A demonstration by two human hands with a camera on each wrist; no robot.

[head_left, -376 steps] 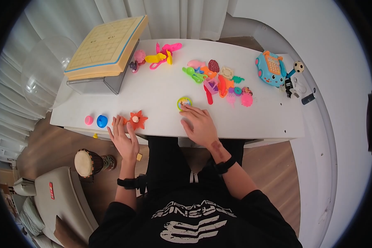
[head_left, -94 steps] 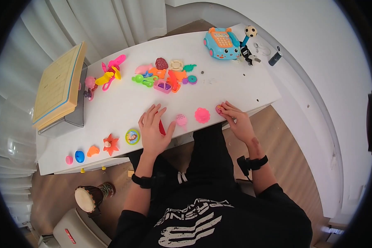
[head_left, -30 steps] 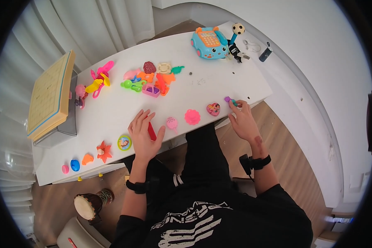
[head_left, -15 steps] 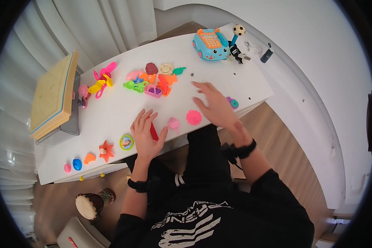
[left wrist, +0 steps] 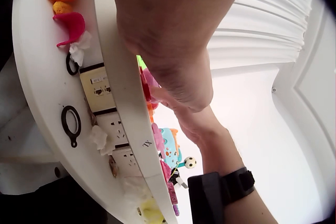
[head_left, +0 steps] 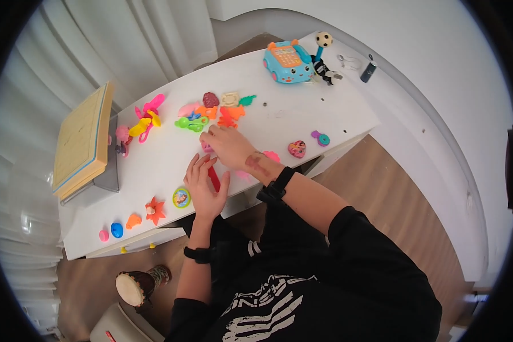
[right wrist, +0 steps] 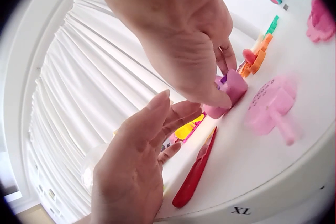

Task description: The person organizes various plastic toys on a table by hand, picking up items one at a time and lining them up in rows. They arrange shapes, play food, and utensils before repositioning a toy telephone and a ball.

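The right hand [head_left: 232, 147] pinches a pink basket-shaped toy [right wrist: 235, 88] with purple inside, thumb and fingers on its sides in the right wrist view. Close beside it, the left hand [head_left: 207, 188] rests near the table's front edge, its fingers loosely extended and holding nothing. Between that hand's thumb and fingers lies a red knife-shaped toy [head_left: 214, 179]. A pink dotted toy [right wrist: 273, 103] with a handle lies right of the knife, partly hidden by the right forearm in the head view. Behind the right hand is a pile with green spoons [head_left: 192, 123] and an orange piece [head_left: 228, 117].
Along the front edge stand a round green-rimmed toy [head_left: 181, 198], an orange flower [head_left: 155, 211], a blue piece [head_left: 117, 230], a heart-shaped box [head_left: 297, 149] and a teal-purple piece [head_left: 323, 139]. A toy phone [head_left: 288, 61] sits at the back; a board box [head_left: 84, 138] is left.
The right hand has let go of the teal-purple piece at the right, moved left across the table and taken hold of the pink basket-shaped toy. The left hand stays beside the red knife.
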